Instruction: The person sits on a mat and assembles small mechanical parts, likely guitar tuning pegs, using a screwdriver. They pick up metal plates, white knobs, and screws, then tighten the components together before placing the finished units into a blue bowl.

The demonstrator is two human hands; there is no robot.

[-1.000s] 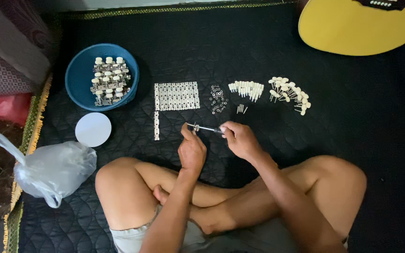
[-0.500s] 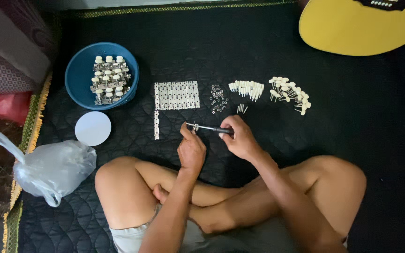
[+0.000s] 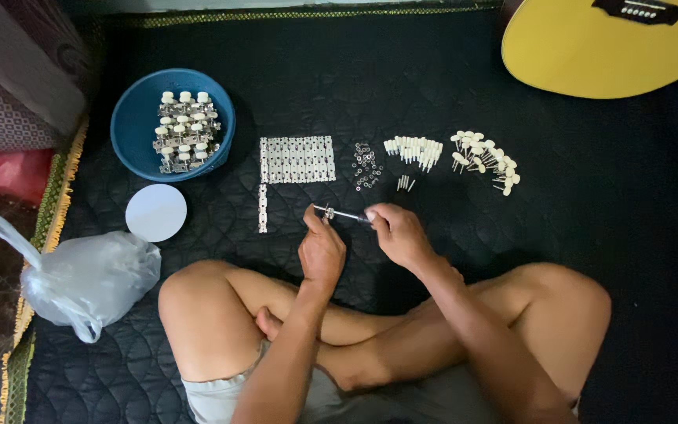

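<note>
A black quilted mat [image 3: 606, 235] fills most of the frame, and the body of a yellow acoustic guitar [image 3: 606, 47] lies across its upper right corner. At lower left a translucent plastic bag [image 3: 92, 279] sits knotted, its contents too dim to tell. Upper left, a round blue bowl [image 3: 131, 126] holds a heap of assembled guitar tuning machines [image 3: 184, 129] with cream knobs — they fill its right half. Just below the bowl lies a flat white round lid [image 3: 156, 212].

Across the upper middle, from left to right: a block of metal plates [image 3: 298, 159] laid side by side, one single plate strip [image 3: 262, 208] below it, a scatter of small washers [image 3: 366, 165], a bunch of white pegs [image 3: 415, 151], and a pile of cream tuner knobs [image 3: 484, 161].

At centre, the left hand [image 3: 322, 253] is closed around the left end of a slim metal tuner part [image 3: 340, 213], while the right hand [image 3: 398, 233] pinches its right end with fingertips — the part is held just above the mat, near the single strip.
</note>
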